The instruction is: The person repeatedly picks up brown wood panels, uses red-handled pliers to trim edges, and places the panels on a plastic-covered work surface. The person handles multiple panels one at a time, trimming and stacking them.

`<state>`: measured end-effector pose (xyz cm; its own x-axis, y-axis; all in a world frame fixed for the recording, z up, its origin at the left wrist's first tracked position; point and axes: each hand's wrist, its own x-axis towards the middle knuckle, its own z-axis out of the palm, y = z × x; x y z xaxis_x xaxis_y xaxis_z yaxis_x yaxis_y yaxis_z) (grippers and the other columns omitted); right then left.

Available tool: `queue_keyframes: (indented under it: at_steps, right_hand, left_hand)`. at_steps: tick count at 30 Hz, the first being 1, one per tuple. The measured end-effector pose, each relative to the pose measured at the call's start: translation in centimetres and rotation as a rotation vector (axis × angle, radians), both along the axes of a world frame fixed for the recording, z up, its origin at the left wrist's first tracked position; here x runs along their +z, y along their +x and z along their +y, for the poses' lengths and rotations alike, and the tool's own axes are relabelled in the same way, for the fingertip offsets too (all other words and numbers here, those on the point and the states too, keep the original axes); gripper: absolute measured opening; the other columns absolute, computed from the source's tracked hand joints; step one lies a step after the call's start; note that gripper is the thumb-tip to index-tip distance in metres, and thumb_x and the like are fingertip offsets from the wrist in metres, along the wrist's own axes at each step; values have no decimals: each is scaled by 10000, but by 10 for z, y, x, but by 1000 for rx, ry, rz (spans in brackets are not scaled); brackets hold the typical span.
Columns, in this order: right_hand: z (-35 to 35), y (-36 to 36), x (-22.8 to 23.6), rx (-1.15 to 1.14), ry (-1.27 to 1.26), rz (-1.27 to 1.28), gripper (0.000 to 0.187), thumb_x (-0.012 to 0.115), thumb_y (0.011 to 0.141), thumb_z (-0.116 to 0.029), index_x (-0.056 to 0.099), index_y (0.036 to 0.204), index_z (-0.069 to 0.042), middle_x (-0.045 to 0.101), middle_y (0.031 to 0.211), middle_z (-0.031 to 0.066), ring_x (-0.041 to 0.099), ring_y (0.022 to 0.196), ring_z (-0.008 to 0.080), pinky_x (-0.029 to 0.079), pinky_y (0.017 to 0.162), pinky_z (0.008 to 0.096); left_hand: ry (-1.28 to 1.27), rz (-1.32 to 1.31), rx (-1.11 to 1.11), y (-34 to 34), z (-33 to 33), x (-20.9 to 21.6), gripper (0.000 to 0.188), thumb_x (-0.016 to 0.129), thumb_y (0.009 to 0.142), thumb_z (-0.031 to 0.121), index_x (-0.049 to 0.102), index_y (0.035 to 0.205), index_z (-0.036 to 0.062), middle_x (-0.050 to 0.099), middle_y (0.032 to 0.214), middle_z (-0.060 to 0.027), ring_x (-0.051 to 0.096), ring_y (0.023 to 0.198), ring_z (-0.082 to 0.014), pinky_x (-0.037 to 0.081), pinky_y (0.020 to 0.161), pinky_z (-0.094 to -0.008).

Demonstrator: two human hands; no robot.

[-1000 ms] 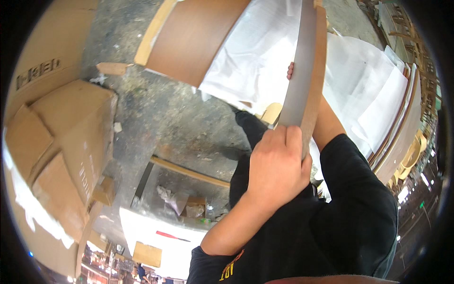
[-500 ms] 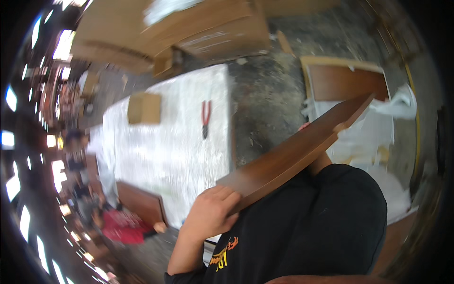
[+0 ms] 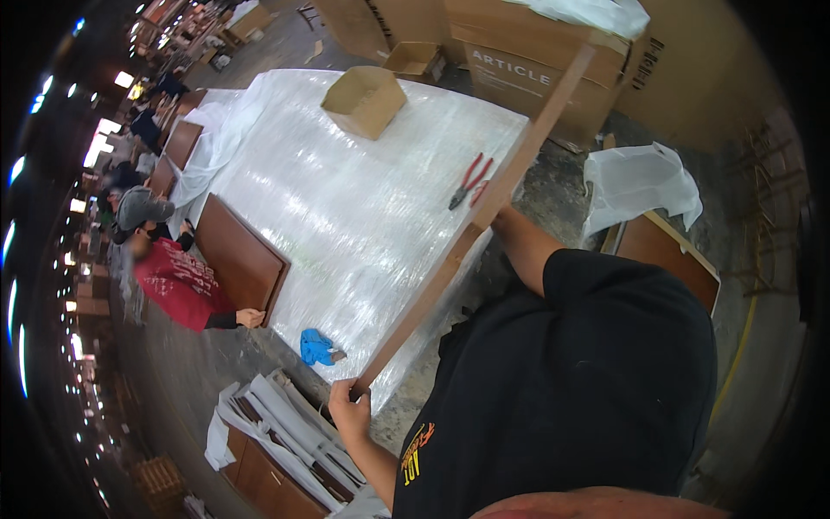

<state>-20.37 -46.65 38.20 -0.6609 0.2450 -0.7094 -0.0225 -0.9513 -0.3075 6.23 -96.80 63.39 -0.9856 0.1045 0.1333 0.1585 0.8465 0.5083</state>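
A long brown wooden panel [image 3: 488,210], turned nearly edge-on, runs slantwise in front of me over the near edge of the wrapped table [image 3: 346,233]. My left hand [image 3: 350,411] is closed round its lower left end. Farther along it, my right hand [image 3: 479,194] grips the panel; most of that hand is hidden behind the wood, with only fingertips showing past it. Pliers with red handles [image 3: 468,184] lie on the table close to my right fingers. Near the table's left corner is a crumpled blue glove or cloth [image 3: 317,347].
Across the table, a person in a red shirt [image 3: 179,281] holds another brown panel [image 3: 238,251]. An open cardboard box [image 3: 365,99] sits on the table, with large cartons [image 3: 510,82] beyond. Wrapped panels [image 3: 277,458] stand at lower left; a foam-covered panel [image 3: 666,246] is at right.
My view has swung left towards the table. The panel has moved from over the floor to the table's edge and tipped from its broad face to nearly edge-on, still in both hands.
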Motion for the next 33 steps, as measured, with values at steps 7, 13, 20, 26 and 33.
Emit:
queue_keyframes:
  at_steps: [7,13,20,26,33]
  right_hand:
    - [-49,-117,11,137,-59,-27,623,362,1106,-592,621,1405,-110,689,1341,159,646,1225,362,510,1040,582]
    - [-27,-180,-15,635,327,-149,540,428,1091,-534,655,1350,-117,698,1285,152,647,1208,367,520,980,588]
    - [112,-133,19,1397,2255,392,445,801,826,-242,687,1231,-97,665,1217,162,617,1170,398,487,942,575]
    - [157,-151,32,1454,2341,691,520,813,788,-201,627,1257,-77,635,1222,181,604,1198,427,479,1053,546]
    - [120,-185,69,2052,2124,322,476,736,890,-270,601,1273,-23,700,1176,220,695,1091,398,567,915,495]
  left_hand:
    - [-117,-60,158,-74,92,-10,349,888,808,196,720,1081,59,737,1035,-166,716,950,-385,560,823,-438]
    - [-140,-131,191,-201,190,-3,345,873,803,265,769,1102,127,733,806,-201,721,799,-435,553,721,-500]
    - [-229,-306,311,-264,202,8,350,891,780,268,761,1053,93,734,825,-193,728,795,-392,545,718,-463]
    - [-309,-293,378,-303,214,33,392,881,784,402,788,1019,103,755,853,-180,729,845,-407,553,746,-474]
    - [-297,-256,303,-388,257,20,446,830,832,466,778,1112,123,787,947,-143,751,909,-356,574,794,-448]
